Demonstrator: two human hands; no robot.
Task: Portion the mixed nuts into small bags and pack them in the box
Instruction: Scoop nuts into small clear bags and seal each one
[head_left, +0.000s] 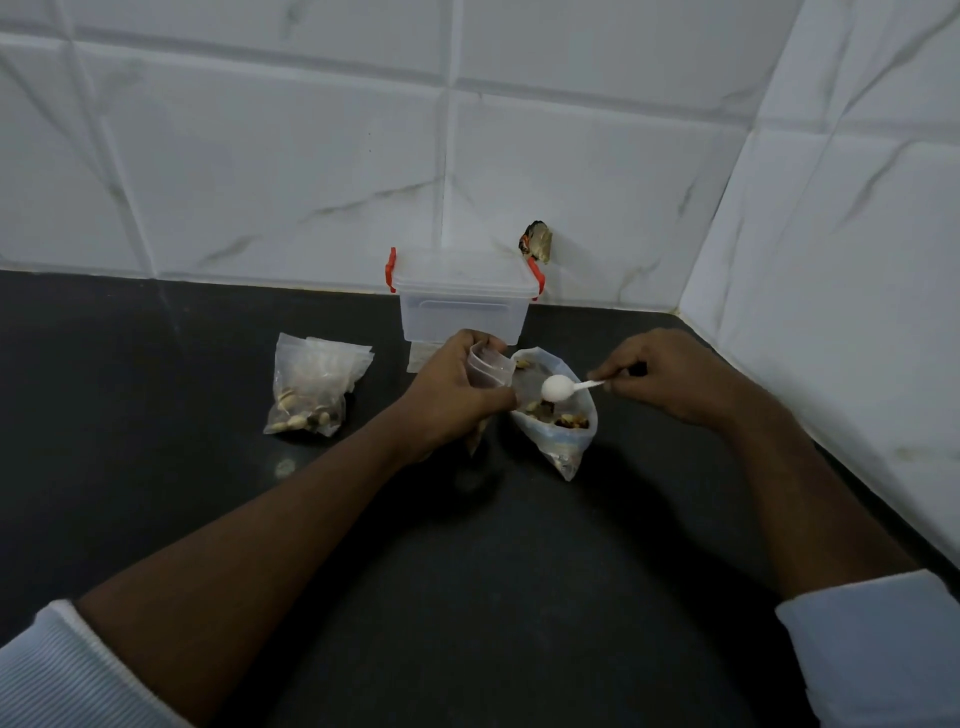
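Observation:
My left hand (451, 387) grips a small clear bag (488, 368) with its mouth held open, just above the counter. My right hand (665, 374) pinches the handle of a white plastic spoon (558, 388), whose bowl hangs over the open large bag of mixed nuts (558, 421) lying between my hands. A pile of small filled bags (311, 387) lies to the left. Behind my hands, against the wall, stands the clear plastic box (464, 299) with its lid on and red clips.
The dark counter (467, 545) ends at white tiled walls behind and on the right. More small bags (422, 356) lie flat in front of the box. A dark broken patch (536, 241) shows in the back wall.

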